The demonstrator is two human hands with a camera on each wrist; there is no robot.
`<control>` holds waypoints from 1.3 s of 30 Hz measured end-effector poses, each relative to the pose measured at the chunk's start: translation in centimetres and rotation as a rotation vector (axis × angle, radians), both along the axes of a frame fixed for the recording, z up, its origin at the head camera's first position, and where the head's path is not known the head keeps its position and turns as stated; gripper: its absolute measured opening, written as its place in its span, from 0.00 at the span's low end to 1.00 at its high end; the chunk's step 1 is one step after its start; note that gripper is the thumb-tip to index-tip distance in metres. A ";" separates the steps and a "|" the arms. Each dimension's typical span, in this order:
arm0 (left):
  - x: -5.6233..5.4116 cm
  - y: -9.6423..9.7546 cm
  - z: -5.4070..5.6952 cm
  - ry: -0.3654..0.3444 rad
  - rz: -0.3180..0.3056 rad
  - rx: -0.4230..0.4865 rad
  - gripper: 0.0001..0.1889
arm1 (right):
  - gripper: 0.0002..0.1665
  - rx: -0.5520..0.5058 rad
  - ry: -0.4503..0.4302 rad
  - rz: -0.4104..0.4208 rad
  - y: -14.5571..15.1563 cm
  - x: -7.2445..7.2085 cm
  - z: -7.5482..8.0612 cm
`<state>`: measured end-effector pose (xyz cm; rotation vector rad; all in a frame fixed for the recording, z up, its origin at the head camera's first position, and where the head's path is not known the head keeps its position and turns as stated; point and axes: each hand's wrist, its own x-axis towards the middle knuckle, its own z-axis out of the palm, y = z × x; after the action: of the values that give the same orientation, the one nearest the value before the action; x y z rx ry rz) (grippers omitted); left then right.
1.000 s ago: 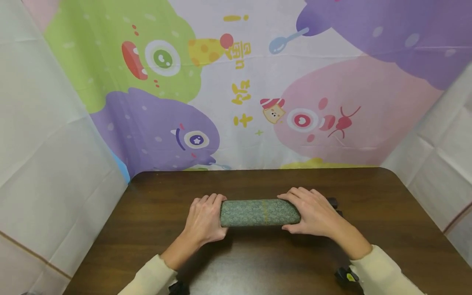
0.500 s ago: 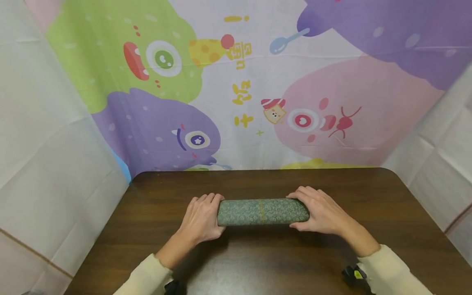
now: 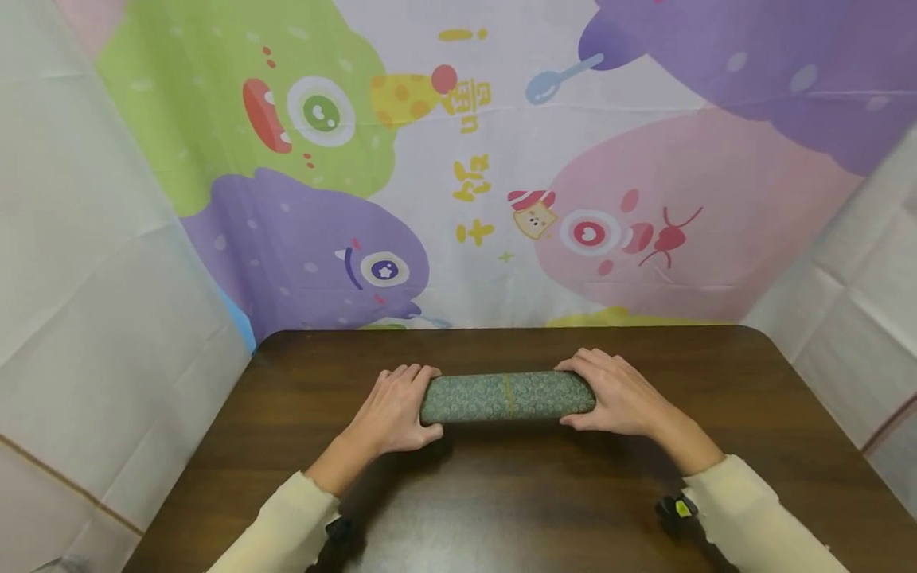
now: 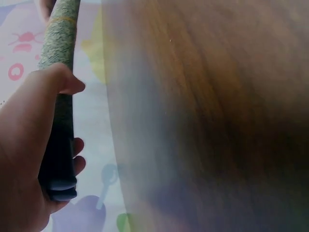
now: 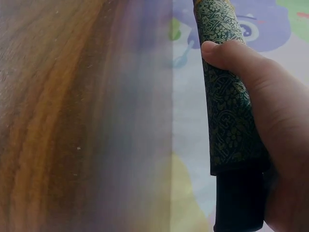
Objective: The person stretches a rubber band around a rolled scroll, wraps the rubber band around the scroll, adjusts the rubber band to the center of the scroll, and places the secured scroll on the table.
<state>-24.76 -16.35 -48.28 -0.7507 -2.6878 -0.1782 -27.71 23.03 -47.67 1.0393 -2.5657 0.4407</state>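
A green brocade scroll (image 3: 501,398), apparently rolled up, lies crosswise between both hands over the table in the head view. A thin yellow band crosses its middle. My left hand (image 3: 396,407) grips the left end, thumb on the near side and fingers over the far side. My right hand (image 3: 612,395) grips the right end in the same way. A dark rounded end of the scroll (image 4: 60,128) shows by the palm in the left wrist view. In the right wrist view a black end piece sticks out of the patterned scroll (image 5: 229,116) beside the right palm.
The dark brown wooden table (image 3: 501,493) has rounded far corners. Behind it hangs a cartoon-printed cloth (image 3: 487,286), and pale cloth walls (image 3: 107,278) stand at both sides. Black wrist devices (image 3: 677,508) sit below the cream sleeves (image 3: 752,501).
First my right hand shifts right, showing more of the scroll. Then both hands and the scroll move slightly away toward the far edge. Black knobs seen behind the right hand are now hidden.
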 end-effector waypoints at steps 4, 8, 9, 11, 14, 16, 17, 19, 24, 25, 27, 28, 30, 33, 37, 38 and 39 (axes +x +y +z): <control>-0.6 -0.1 -0.2 -0.120 0.005 -0.012 0.39 | 0.42 0.013 -0.069 -0.026 -0.3 -0.4 -0.8; -1.1 -0.2 -0.6 -0.219 0.001 -0.043 0.39 | 0.42 0.038 -0.138 -0.049 -0.5 -0.5 -1.6; -1.1 -0.2 -0.7 -0.237 -0.002 -0.048 0.39 | 0.42 0.045 -0.152 -0.051 -0.5 -0.6 -1.8; -1.2 -0.2 -0.9 -0.256 -0.009 -0.057 0.39 | 0.42 0.059 -0.174 -0.055 -0.5 -0.5 -2.0; -1.3 -0.3 -1.2 -0.261 -0.020 -0.068 0.39 | 0.42 0.070 -0.196 -0.055 -0.6 -0.6 -2.2; -1.4 -0.4 -1.3 -0.249 -0.025 -0.078 0.38 | 0.42 0.077 -0.210 -0.055 -0.6 -0.6 -2.3; -1.4 -0.4 -1.4 -0.241 -0.029 -0.079 0.38 | 0.42 0.081 -0.215 -0.054 -0.7 -0.6 -2.4; -1.4 -0.5 -1.5 -0.229 -0.034 -0.083 0.38 | 0.42 0.089 -0.229 -0.052 -0.7 -0.7 -2.4; -2.2 -1.2 -2.9 -0.225 -0.059 -0.072 0.40 | 0.41 0.100 -0.249 -0.049 -0.8 -0.8 -2.7; -2.2 -1.2 -2.9 -0.236 -0.058 -0.071 0.40 | 0.41 0.100 -0.252 -0.049 -0.8 -0.8 -2.8; -2.3 -1.2 -3.0 -0.257 -0.058 -0.072 0.40 | 0.42 0.100 -0.258 -0.049 -0.8 -0.8 -2.9; -3.1 -1.7 -4.2 -0.238 -0.077 -0.075 0.42 | 0.42 0.099 -0.263 -0.048 -0.8 -0.7 -3.0; -2.4 -1.4 -3.2 -0.281 -0.070 -0.065 0.41 | 0.42 0.095 -0.272 -0.047 -0.8 -0.7 -3.1; -3.2 -1.8 -4.3 -0.265 -0.101 -0.035 0.41 | 0.42 0.091 -0.288 -0.049 -0.7 -0.8 -3.1; -3.8 -1.5 -4.9 -0.279 -0.082 0.007 0.43 | 0.43 0.091 -0.306 -0.060 -0.6 -0.9 -2.9; -3.9 -1.4 -4.8 -0.304 -0.070 0.028 0.44 | 0.43 0.094 -0.310 -0.062 -0.7 -0.9 -2.8; -4.2 -1.5 -5.4 -0.303 -0.062 0.031 0.44 | 0.44 0.096 -0.315 -0.062 -0.7 -0.9 -2.8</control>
<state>-28.99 -17.83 -53.68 -0.8587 -2.9373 -0.3761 -28.58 22.31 -50.42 0.9867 -2.9143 0.5049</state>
